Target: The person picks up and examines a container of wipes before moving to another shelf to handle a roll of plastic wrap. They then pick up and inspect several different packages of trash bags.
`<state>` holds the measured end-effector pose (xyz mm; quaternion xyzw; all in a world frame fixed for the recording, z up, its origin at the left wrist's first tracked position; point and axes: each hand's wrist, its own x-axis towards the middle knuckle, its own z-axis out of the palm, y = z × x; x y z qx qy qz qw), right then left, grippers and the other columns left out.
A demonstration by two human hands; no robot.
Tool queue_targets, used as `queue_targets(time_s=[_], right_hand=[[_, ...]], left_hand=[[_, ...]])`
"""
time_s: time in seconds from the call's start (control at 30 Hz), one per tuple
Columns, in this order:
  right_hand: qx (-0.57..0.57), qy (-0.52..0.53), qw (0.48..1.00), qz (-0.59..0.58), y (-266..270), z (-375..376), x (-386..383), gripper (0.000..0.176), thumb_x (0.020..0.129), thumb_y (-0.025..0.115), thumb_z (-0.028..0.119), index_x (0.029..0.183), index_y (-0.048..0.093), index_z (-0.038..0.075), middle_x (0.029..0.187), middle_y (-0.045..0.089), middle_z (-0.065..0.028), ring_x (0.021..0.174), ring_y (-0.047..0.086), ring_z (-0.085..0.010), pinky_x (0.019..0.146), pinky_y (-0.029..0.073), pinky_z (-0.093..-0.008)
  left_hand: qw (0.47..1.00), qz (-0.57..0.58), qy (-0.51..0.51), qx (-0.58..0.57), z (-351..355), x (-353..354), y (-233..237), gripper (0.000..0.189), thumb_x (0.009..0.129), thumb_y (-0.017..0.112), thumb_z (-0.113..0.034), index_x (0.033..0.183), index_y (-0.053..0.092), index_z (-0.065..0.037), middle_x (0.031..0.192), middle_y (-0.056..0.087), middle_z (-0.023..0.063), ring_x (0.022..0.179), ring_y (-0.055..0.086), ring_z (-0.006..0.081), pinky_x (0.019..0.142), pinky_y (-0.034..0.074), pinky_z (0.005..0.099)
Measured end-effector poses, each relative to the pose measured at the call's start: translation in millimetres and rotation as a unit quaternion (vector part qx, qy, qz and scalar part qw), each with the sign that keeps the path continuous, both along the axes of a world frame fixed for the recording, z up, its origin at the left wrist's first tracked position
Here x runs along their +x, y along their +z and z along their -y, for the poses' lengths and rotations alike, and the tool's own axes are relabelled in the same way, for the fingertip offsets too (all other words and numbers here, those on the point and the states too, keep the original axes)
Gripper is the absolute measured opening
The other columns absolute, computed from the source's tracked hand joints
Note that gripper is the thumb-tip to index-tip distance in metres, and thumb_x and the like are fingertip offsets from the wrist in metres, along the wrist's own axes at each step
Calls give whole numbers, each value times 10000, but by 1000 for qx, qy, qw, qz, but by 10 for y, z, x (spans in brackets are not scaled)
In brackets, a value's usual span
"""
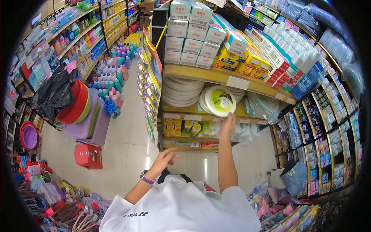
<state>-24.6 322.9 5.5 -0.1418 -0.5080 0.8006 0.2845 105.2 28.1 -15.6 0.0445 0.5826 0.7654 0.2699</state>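
Note:
My right hand (pixel 227 127) grips the near edge of a round pack of white disposable plates (pixel 209 101) with a green label, its fingers partly hidden behind the rim. The pack is tilted toward me at the front of the middle shelf. Behind and beside it are stacks of larger white plates (pixel 181 91). My left hand (pixel 165 160) hangs in front of my body, low and apart from the shelf. It holds nothing, and its fingers are loosely stretched out. A band and a dark watch are on that wrist.
White boxes (pixel 183 36) and yellow boxes (pixel 247 58) fill the upper shelf (pixel 228 78). A hanging product strip (pixel 148 89) edges the shelf's left side. On the floor to the left are a red stool (pixel 88 156), purple tubs (pixel 92 120) and several bottles (pixel 110 77).

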Motion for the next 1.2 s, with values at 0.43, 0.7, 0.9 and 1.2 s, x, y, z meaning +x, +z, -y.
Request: queue_targets(time_s=[0.43,0.7,0.9,1.2], right_hand=[[181,41,969,166,-444,-148,-538,224,926,488,213,847,506,4,694,625,-89,561,603,-147,463,415,-252],[-15,44,997,55,-286,26,294,124,902,495,175,895,525,55,707,546,-23,601,511,-116,544,392,-262],[-52,155,981,108,-451,174,1539,256,871,513,173,1066,558,12,947,612,-59,806,556,-130,673,433,-274],[-7,238,951,195,-636,563,2135,186,932,465,180,995,541,22,801,557,-18,697,519,-89,595,408,-236]], left_hand=[[993,63,27,92,43,-163,-77,350,932,393,-157,1209,479,38,1015,640,214,714,616,213,680,505,311],[995,72,8,73,40,-235,-151,308,937,386,-158,1158,513,16,986,647,192,681,600,186,664,503,287],[985,126,25,112,-20,-218,-121,328,939,384,-213,1118,532,19,929,653,167,599,556,158,608,477,267],[998,56,3,-30,-69,-91,-283,301,948,456,-262,1041,613,-23,713,560,-31,550,456,46,476,343,198]])
